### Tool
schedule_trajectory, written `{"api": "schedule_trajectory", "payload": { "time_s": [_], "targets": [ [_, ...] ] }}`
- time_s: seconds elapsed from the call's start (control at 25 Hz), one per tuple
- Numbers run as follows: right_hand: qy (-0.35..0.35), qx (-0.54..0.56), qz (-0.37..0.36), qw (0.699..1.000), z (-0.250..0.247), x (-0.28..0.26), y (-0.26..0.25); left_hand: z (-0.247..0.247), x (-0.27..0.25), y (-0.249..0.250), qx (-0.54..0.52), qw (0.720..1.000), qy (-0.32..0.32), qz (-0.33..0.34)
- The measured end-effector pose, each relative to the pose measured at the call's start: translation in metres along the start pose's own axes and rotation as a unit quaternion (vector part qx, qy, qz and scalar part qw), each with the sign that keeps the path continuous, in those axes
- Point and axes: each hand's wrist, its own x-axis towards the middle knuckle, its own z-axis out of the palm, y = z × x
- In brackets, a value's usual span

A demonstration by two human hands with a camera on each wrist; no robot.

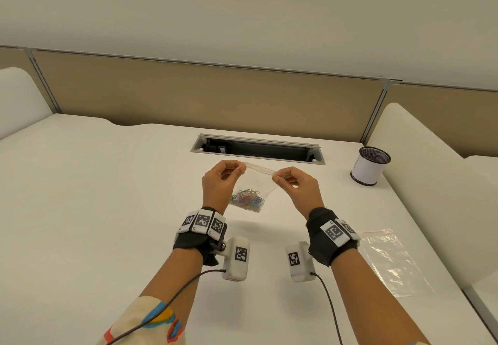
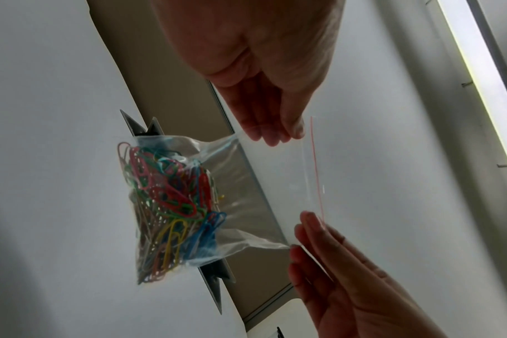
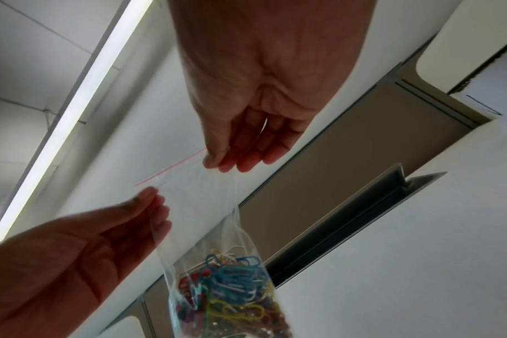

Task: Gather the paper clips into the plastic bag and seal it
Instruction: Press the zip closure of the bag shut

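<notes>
**A:** Where is everything sitting right now?

**B:** The plastic bag [image 1: 253, 185] is hanging in the air just in front of the cable hatch [image 1: 257, 149], clear of the desk [image 1: 107, 183]. The paper clips [image 1: 246, 200] are bunching in its bottom, well below the mouth. The left hand [image 1: 219, 183] is pinching one end of the zip strip [image 2: 316, 167], thumb and fingertips clamped together on it; the right hand [image 1: 295, 187] is pinching the other end the same way, so the strip is stretching taut between them.

**A:** So the gathering looks done and the sealing is in hand?

**B:** That is my reading. I am seeing no loose clips near the hatch, though I cannot tell whether the strip is already pressed shut along its length.

**A:** How should the closing go?

**B:** Keeping the mouth level and taut, I would be running one pinch along the red line toward the other hand, pressing firmly the whole way. The film is thin and slippery, so a light grip may be skipping sections. Holding the mouth above the clips is keeping their weight off the seal.

**A:** Anything else nearby?

**B:** A spare bag [image 1: 388, 258] is lying to the right, nearer than the hatch, and a mesh cup [image 1: 369, 165] is standing just right of it.
</notes>
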Motion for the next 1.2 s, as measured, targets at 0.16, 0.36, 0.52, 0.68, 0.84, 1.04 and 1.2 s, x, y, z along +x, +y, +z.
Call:
{"api": "schedule_trajectory", "payload": {
  "time_s": [0.16, 0.36, 0.52, 0.68, 0.84, 1.04, 1.2],
  "targets": [
    [0.021, 0.127, 0.057, 0.990, -0.001, 0.000, 0.002, 0.000, -0.001, 0.000, -0.030, 0.999, -0.002, -0.013],
    [0.013, 0.174, 0.072, 0.982, -0.003, 0.001, 0.004, -0.002, -0.001, -0.002, -0.043, 0.999, -0.004, -0.023],
    [0.030, 0.159, 0.063, 0.985, -0.003, 0.004, 0.001, -0.002, -0.001, -0.002, -0.048, 0.999, -0.001, -0.022],
    [0.035, 0.107, 0.037, 0.993, 0.001, 0.006, -0.006, -0.002, -0.001, -0.003, -0.048, 0.999, -0.012, -0.021],
    [0.025, 0.072, 0.009, 0.997, 0.001, 0.006, -0.012, -0.004, 0.000, -0.001, -0.002, 0.996, -0.088, -0.029],
    [0.003, 0.045, -0.012, 0.999, 0.004, 0.004, -0.016, 0.001, -0.002, 0.005, 0.070, 0.993, -0.100, 0.002],
    [-0.009, 0.061, -0.010, 0.998, 0.004, 0.002, -0.015, 0.003, -0.004, 0.004, 0.079, 0.994, -0.077, 0.001]
  ]
}}
